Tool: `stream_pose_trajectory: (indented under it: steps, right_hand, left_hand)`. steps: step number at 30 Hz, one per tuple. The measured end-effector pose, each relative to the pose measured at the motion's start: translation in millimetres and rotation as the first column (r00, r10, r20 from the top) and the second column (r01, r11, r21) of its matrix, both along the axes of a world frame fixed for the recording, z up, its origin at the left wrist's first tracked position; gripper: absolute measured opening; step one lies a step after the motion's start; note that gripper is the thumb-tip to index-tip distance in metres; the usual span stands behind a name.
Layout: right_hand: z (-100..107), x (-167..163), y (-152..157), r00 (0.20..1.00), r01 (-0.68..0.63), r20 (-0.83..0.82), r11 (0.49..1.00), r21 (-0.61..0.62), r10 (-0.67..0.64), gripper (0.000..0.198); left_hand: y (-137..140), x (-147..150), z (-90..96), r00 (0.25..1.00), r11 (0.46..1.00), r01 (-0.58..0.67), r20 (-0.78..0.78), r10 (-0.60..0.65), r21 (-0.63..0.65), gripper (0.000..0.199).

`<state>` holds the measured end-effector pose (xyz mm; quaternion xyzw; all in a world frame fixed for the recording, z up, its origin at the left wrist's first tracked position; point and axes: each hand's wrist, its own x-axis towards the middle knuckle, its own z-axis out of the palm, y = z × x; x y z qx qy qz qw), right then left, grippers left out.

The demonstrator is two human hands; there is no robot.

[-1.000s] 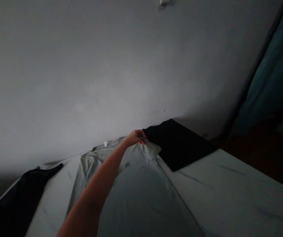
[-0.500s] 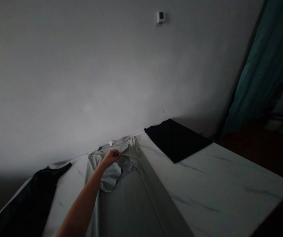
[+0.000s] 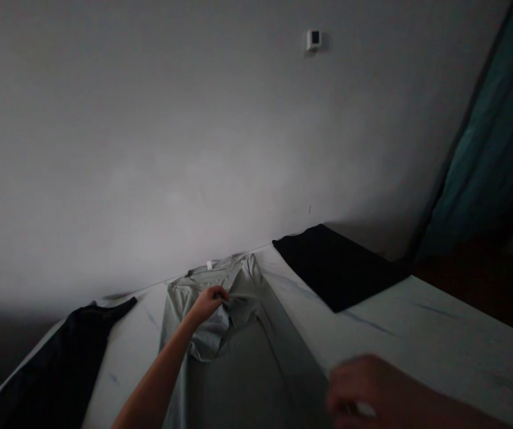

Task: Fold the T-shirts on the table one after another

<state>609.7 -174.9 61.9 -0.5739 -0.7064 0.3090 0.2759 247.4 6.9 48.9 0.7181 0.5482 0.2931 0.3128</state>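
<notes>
A grey-green long-sleeved shirt (image 3: 242, 369) lies spread on the white marbled table (image 3: 372, 339), its collar with a white tag toward the wall. My left hand (image 3: 211, 301) reaches over its upper part, fingers closed on a bunched fold of the fabric just below the neckline. At the lower right my right hand (image 3: 363, 390) hangs above the shirt's right edge, dark and blurred. Its fingers are curled, but whether anything is in them I cannot make out.
A black folded cloth (image 3: 336, 268) lies at the back right of the table. On the left lies a dark garment (image 3: 59, 363). A plain wall (image 3: 193, 149) rises behind, carrying a small white device (image 3: 314, 40). A teal curtain (image 3: 484, 137) hangs at the right.
My right hand has come into view at the lower right. My left hand keeps its hold on the shirt fabric. The whole view has shifted slightly.
</notes>
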Motion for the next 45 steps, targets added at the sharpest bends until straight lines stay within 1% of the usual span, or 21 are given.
stream_pose_trajectory:
  steps: [1, 2, 3, 4, 5, 6, 8, 10, 11, 12, 14, 15, 18, 23, 26, 29, 31, 33, 37, 43, 45]
  right_hand:
    - [8.4, -11.2, 39.3, 0.997, -0.080, 0.012, 0.997, 0.017, 0.080, 0.015]
    - [16.6, -24.4, 80.5, 0.980, -0.197, 0.044, 0.980, 0.032, 0.196, 0.013]
    - [23.8, -38.9, 121.7, 0.925, -0.360, 0.152, 0.931, 0.067, 0.347, 0.012]
    - [29.2, -53.9, 161.5, 0.894, -0.414, 0.240, 0.902, 0.122, 0.378, 0.016]
    - [32.5, -68.6, 198.5, 0.884, -0.409, 0.305, 0.902, 0.142, 0.353, 0.020]
    - [33.2, -82.2, 231.5, 0.886, -0.373, 0.349, 0.916, 0.147, 0.304, 0.021]
    - [27.4, -104.3, 284.4, 0.888, -0.333, 0.391, 0.926, 0.177, 0.244, 0.026]
    - [15.7, -118.3, 320.2, 0.877, -0.340, 0.413, 0.924, 0.176, 0.244, 0.030]
    - [9.3, -122.7, 333.0, 0.866, -0.359, 0.425, 0.919, 0.162, 0.263, 0.032]
    - [3.4, -125.7, 343.2, 0.853, -0.381, 0.436, 0.913, 0.145, 0.286, 0.033]
    - [-5.6, -129.3, 358.2, 0.824, -0.432, 0.452, 0.895, 0.111, 0.342, 0.036]
    - [-8.7, -130.6, 363.9, 0.809, -0.457, 0.456, 0.884, 0.095, 0.370, 0.037]
    - [-13.7, -133.8, 376.9, 0.771, -0.510, 0.466, 0.859, 0.043, 0.434, 0.036]
    - [-17.2, -138.8, 390.4, 0.743, -0.520, 0.485, 0.854, -0.017, 0.462, 0.018]
    - [-18.3, -141.7, 394.9, 0.747, -0.513, 0.482, 0.858, -0.019, 0.457, 0.017]
    - [-19.2, -143.1, 395.9, 0.749, -0.488, 0.504, 0.873, -0.019, 0.430, 0.017]
    - [-20.2, -142.4, 394.7, 0.749, -0.466, 0.526, 0.884, -0.015, 0.403, 0.014]
    - [-21.4, -140.8, 392.9, 0.747, -0.456, 0.538, 0.890, -0.014, 0.391, 0.008]
    - [-23.0, -138.4, 390.8, 0.732, -0.445, 0.564, 0.895, -0.029, 0.383, 0.024]
    - [-22.3, -139.5, 393.0, 0.718, -0.425, 0.598, 0.905, -0.026, 0.355, 0.026]
    - [-23.3, -139.7, 393.3, 0.718, -0.416, 0.608, 0.909, -0.017, 0.339, 0.026]
  left_hand:
    - [-2.2, 0.4, -1.8, 1.000, 1.000, -0.018, 0.020, 0.019, -0.011, 0.023]
    - [-4.0, 1.1, -4.2, 0.998, 0.999, -0.044, 0.040, 0.045, -0.019, 0.022]
    - [-5.3, 2.1, -7.0, 0.995, 0.997, -0.077, 0.058, 0.079, -0.024, 0.023]
    - [-6.2, 3.3, -10.2, 0.990, 0.993, -0.117, 0.074, 0.118, -0.025, 0.025]
    - [-6.7, 4.8, -13.5, 0.983, 0.987, -0.160, 0.084, 0.162, -0.024, 0.026]
    - [-7.0, 6.4, -16.9, 0.975, 0.979, -0.203, 0.086, 0.204, -0.023, 0.026]
    - [-7.6, 10.0, -23.0, 0.960, 0.962, -0.271, 0.068, 0.273, -0.029, 0.019]
    - [-8.7, 13.3, -28.3, 0.943, 0.945, -0.327, 0.052, 0.328, -0.020, 0.008]
    - [-9.4, 14.8, -30.7, 0.932, 0.934, -0.358, 0.056, 0.358, -0.007, 0.010]
    - [-10.2, 16.0, -32.9, 0.918, 0.920, -0.392, 0.073, 0.391, 0.007, 0.018]
    - [-11.6, 17.6, -36.4, 0.883, 0.889, -0.458, 0.122, 0.454, 0.004, 0.038]
    - [-12.1, 18.0, -37.4, 0.870, 0.880, -0.474, 0.140, 0.473, -0.025, 0.047]
    - [-13.0, 17.8, -36.2, 0.873, 0.884, -0.443, 0.151, 0.464, -0.153, 0.056]
    - [-15.8, 17.9, -26.9, 0.908, 0.901, -0.329, 0.168, 0.384, -0.282, 0.050]
    - [-16.0, 18.7, -25.2, 0.909, 0.908, -0.256, 0.238, 0.343, -0.331, 0.046]
    - [-13.8, 18.8, -25.7, 0.903, 0.886, -0.213, 0.265, 0.340, -0.411, 0.043]
    - [-12.0, 18.6, -25.7, 0.897, 0.867, -0.220, 0.258, 0.360, -0.447, 0.042]
    - [-10.9, 18.0, -25.7, 0.885, 0.859, -0.243, 0.260, 0.387, -0.451, 0.039]
    - [-11.0, 15.9, -28.5, 0.852, 0.857, -0.301, 0.287, 0.439, -0.418, 0.030]
    - [-11.3, 18.5, -32.6, 0.804, 0.838, -0.372, 0.313, 0.505, -0.399, 0.027]
    - [-12.1, 21.6, -30.6, 0.785, 0.823, -0.373, 0.328, 0.526, -0.427, 0.026]
